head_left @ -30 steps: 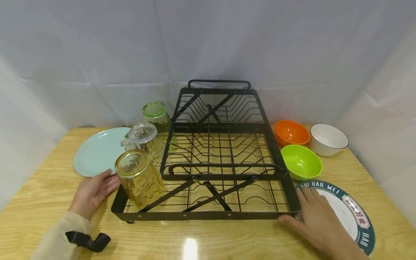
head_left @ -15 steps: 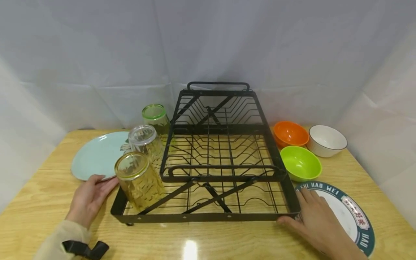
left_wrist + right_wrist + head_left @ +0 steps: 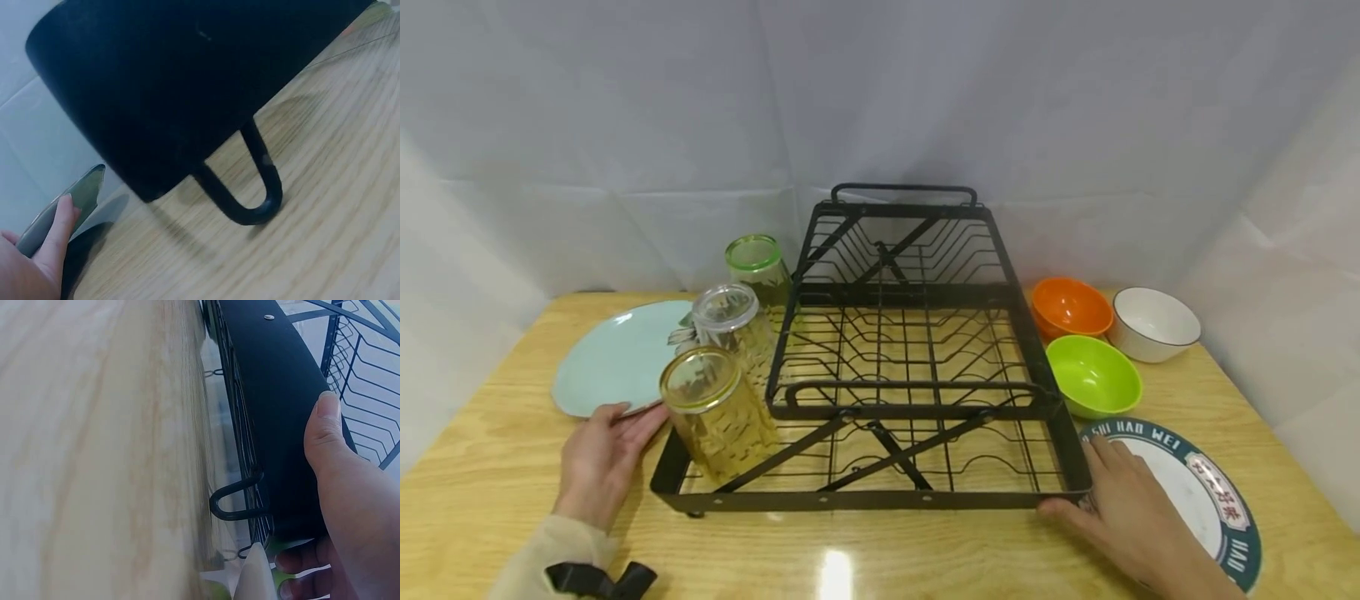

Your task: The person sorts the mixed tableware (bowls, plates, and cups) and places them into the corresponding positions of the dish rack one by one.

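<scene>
Plate [image 3: 617, 354] beside rack [image 3: 876, 501] and glasses [image 3: 722, 425]

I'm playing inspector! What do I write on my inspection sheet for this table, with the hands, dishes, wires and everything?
Surface: light wood-grain table, with a bright glare spot near the front.
Job's things: pale blue plate at the left; black rack in the middle, with a yellow glass, clear glass and green glass along its left side.
Clutter: right of the rack, orange bowl, white bowl, lime bowl and lettered plate.
Hands: left hand pinches the blue plate's near edge; right hand grips the rack's near right corner.
Cables: nothing seen.
Surroundings: pale cloth hangs behind and at both sides.
</scene>
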Action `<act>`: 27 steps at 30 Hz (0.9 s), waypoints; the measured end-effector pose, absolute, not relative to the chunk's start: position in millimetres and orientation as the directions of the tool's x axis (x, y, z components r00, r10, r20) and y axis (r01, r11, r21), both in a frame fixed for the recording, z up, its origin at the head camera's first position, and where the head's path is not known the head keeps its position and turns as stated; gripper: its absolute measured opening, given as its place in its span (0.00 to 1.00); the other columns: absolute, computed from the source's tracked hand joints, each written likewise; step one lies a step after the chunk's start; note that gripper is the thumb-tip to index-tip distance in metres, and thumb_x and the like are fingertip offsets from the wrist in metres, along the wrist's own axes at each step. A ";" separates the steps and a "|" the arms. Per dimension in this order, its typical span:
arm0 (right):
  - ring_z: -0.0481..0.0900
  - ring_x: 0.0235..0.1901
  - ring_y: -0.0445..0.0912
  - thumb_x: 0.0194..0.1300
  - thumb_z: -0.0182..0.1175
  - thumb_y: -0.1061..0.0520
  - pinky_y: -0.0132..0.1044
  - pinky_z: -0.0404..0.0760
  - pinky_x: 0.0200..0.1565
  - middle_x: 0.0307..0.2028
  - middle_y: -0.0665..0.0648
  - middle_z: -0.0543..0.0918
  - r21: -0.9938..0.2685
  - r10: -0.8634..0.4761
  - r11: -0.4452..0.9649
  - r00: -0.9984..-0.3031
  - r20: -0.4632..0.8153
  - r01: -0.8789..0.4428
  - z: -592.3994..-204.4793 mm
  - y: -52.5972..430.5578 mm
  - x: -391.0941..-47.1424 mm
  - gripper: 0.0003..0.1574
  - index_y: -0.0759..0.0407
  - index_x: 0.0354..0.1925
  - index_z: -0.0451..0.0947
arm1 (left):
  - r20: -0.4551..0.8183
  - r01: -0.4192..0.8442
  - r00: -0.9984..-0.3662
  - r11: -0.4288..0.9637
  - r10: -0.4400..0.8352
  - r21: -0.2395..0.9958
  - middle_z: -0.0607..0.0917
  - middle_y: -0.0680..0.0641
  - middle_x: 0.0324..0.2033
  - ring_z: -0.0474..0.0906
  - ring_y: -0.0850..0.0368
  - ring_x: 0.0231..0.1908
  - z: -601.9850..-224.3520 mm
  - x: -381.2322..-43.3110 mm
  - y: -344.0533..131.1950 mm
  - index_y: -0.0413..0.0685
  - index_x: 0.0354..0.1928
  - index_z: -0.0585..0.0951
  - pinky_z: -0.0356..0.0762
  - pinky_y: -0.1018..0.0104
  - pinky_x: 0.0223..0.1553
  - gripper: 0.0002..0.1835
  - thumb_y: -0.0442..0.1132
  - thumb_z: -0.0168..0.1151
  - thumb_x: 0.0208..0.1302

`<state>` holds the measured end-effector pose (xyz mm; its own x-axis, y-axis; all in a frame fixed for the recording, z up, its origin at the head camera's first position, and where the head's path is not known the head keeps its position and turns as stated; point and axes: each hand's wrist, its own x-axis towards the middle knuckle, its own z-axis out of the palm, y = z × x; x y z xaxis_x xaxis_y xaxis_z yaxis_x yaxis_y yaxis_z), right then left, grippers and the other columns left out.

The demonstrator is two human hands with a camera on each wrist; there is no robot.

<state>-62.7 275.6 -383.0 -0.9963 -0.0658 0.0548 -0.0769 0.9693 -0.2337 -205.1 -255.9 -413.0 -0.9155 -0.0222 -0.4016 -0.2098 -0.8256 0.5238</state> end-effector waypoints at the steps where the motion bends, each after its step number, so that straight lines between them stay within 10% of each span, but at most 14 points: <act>1: 0.72 0.51 0.60 0.58 0.59 0.27 0.62 0.68 0.57 0.53 0.66 0.75 -0.238 -0.068 0.968 -0.996 0.057 -0.080 -383.2 275.3 -63.1 0.54 0.69 0.63 0.67 | -0.399 -0.200 -0.916 -0.831 -0.028 0.519 0.82 0.31 0.28 0.84 0.40 0.34 -413.4 -204.4 -256.7 0.55 0.73 0.38 0.81 0.53 0.47 0.33 0.31 0.38 0.75; 15: 0.73 0.50 0.58 0.58 0.59 0.27 0.61 0.69 0.57 0.52 0.63 0.76 -0.237 -0.063 0.969 -0.997 0.052 -0.074 -384.0 275.2 -63.1 0.54 0.68 0.63 0.67 | -0.374 -0.158 -0.926 -0.857 -0.044 0.491 0.81 0.32 0.29 0.84 0.41 0.36 -408.6 -204.8 -260.3 0.71 0.72 0.26 0.76 0.54 0.54 0.41 0.31 0.38 0.75; 22: 0.72 0.53 0.61 0.59 0.59 0.28 0.62 0.67 0.57 0.55 0.65 0.75 -0.249 -0.074 0.965 -0.996 0.054 -0.085 -383.9 274.4 -62.8 0.54 0.68 0.65 0.65 | -0.314 -0.073 -0.947 -0.900 -0.073 0.430 0.81 0.27 0.30 0.83 0.36 0.37 -407.4 -198.5 -262.0 0.53 0.65 0.50 0.78 0.52 0.51 0.24 0.28 0.41 0.74; 27: 0.72 0.52 0.60 0.59 0.59 0.29 0.63 0.68 0.57 0.55 0.65 0.75 -0.256 -0.073 0.963 -0.996 0.050 -0.084 -383.9 275.1 -62.9 0.53 0.67 0.65 0.65 | -0.274 -0.055 -0.960 -0.920 -0.058 0.389 0.80 0.26 0.32 0.83 0.34 0.39 -403.5 -196.0 -263.4 0.61 0.70 0.45 0.76 0.54 0.54 0.33 0.26 0.43 0.73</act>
